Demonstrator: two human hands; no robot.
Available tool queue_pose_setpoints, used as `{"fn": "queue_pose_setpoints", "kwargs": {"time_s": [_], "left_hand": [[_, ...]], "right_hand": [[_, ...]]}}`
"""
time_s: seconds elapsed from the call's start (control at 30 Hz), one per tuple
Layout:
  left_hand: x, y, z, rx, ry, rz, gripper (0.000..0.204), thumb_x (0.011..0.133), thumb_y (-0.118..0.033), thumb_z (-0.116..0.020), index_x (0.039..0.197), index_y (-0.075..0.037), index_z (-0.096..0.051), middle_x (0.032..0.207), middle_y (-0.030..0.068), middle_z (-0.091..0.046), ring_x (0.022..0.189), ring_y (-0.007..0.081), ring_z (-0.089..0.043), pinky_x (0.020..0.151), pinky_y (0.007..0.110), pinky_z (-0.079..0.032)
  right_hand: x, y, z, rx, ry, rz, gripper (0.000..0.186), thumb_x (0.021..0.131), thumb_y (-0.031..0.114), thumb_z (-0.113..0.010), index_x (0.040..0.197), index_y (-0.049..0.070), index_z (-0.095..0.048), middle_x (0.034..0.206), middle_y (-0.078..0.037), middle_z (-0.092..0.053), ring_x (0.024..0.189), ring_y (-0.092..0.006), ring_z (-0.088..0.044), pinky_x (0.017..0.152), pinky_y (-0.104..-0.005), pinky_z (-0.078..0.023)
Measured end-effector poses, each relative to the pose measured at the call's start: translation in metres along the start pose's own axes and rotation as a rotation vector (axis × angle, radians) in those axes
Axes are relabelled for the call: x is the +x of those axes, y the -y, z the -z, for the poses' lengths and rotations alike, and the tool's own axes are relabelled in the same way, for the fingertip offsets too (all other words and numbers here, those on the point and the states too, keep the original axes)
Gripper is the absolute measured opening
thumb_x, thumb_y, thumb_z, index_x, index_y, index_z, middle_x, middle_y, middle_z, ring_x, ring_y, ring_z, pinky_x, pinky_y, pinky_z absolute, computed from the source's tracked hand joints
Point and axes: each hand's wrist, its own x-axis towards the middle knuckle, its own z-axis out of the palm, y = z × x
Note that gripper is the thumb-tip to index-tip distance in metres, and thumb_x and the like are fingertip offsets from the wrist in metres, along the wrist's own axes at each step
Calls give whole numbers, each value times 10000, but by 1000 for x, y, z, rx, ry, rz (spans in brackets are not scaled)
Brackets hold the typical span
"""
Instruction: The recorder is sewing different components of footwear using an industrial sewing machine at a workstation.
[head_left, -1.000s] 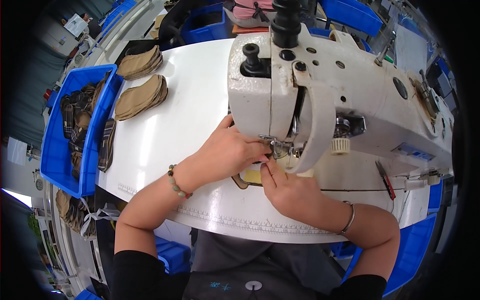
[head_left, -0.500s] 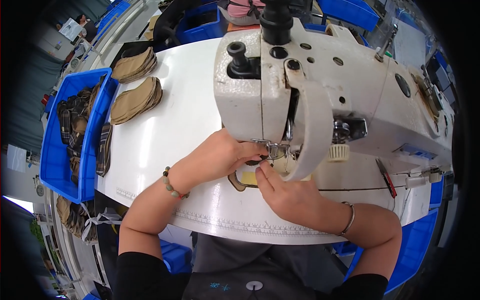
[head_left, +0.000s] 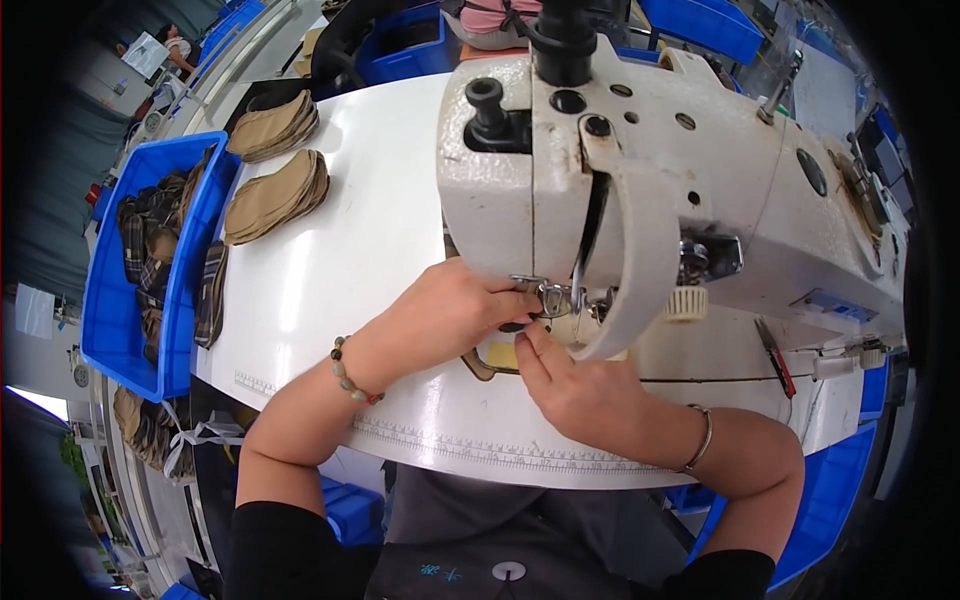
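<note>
A white sewing machine stands over the table, its presser foot just beyond my fingertips. My left hand is closed, thumb and fingers pinching a small fabric piece at the left side of the foot. Part of that piece shows as a curved brown edge below the left hand; the rest is covered by my fingers. My right hand has its fingers closed together, tips against the same work close to the left fingertips. A yellow patch on the machine bed lies between the hands.
Two stacks of tan fabric pieces lie at the far left of the white table. Beside them a blue bin holds plaid and brown pieces. Red-handled snips lie right of the machine. A ruler strip runs along the near edge.
Both hands keep nearly the same pose at the presser foot. The whole view has shifted slightly, with the machine a little further right in the picture.
</note>
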Motion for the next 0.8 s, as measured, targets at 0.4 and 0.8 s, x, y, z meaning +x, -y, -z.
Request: {"fn": "queue_pose_setpoints", "kwargs": {"time_s": [0.4,0.8], "left_hand": [[-1,-7,-9,185,-61,57,249,768,-136,-674,1007,-107,-741,793,23,-692,720,226,-689,584,325,-523],[-7,-2,-7,83,-88,96,255,796,-178,-730,1038,-100,-717,856,49,-687,783,250,-677,651,355,-542]], "right_hand": [[3,1,3,-72,6,-64,334,756,152,-637,1050,13,-708,998,-162,-720,596,-182,-669,467,-333,-506],[2,-9,0,-57,-54,-70,257,763,143,-663,991,35,-711,913,-119,-714,566,-218,-655,488,-358,-518]]}}
